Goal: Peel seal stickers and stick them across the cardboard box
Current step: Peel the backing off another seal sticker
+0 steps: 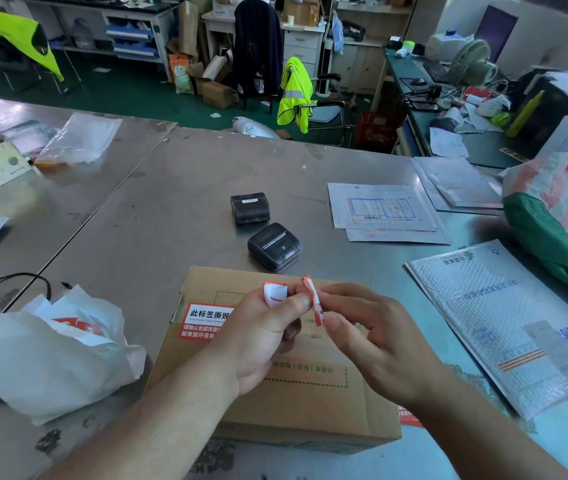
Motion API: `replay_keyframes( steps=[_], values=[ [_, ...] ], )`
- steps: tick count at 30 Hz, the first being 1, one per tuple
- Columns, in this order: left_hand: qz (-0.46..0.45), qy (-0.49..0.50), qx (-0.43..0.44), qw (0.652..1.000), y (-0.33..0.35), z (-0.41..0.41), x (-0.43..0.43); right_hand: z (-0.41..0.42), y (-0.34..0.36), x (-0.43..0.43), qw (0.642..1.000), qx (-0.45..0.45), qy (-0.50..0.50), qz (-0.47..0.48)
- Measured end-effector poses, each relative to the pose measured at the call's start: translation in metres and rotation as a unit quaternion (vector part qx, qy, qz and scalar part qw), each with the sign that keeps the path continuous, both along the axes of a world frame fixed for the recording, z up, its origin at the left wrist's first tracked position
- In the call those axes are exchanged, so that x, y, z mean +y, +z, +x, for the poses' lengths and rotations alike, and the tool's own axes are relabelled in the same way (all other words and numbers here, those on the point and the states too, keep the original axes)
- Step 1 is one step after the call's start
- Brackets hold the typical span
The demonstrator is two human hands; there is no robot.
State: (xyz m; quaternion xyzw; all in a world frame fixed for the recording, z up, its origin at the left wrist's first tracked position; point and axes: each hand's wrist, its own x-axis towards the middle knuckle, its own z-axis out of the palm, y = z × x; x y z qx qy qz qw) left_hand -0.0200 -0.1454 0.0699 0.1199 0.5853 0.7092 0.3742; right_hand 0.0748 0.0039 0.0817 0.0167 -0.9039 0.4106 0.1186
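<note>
A brown cardboard box [296, 407] lies on the steel table right in front of me. One red and white seal sticker [203, 320] is stuck across its left top edge, and another shows red at its right side [408, 417]. Above the box, my left hand [261, 330] pinches a curled white backing paper [274, 294]. My right hand [372, 334] pinches a red and white sticker [315, 303] held edge-on, its upper end close to the backing.
Two small black label printers [250, 207] [274, 245] sit beyond the box. A white plastic bag [50, 355] holding red stickers lies at left with a black cable. Bubble mailers [514, 327], printed sheets [384, 211] and a green sack [552, 233] fill the right.
</note>
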Motion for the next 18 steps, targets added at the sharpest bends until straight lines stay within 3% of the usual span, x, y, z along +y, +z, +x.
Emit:
replay_keyframes(
  steps=[8, 11, 14, 18],
  values=[
    [-0.052, 0.01, 0.021, 0.998, 0.006, -0.001, 0.0, -0.001, -0.002, 0.0, 1.0, 0.002, -0.006, -0.02],
    [-0.078, 0.014, 0.14, 0.987, 0.009, -0.001, 0.001, -0.004, -0.002, -0.001, 0.98, -0.054, -0.063, -0.18],
    [-0.1, 0.014, 0.237, 0.966, 0.011, -0.002, 0.001, -0.009, -0.001, 0.001, 0.916, -0.116, -0.098, -0.371],
    [-0.149, 0.014, 0.297, 0.943, 0.008, -0.002, 0.002, -0.012, 0.002, 0.001, 0.881, -0.119, -0.086, -0.451]
  ],
)
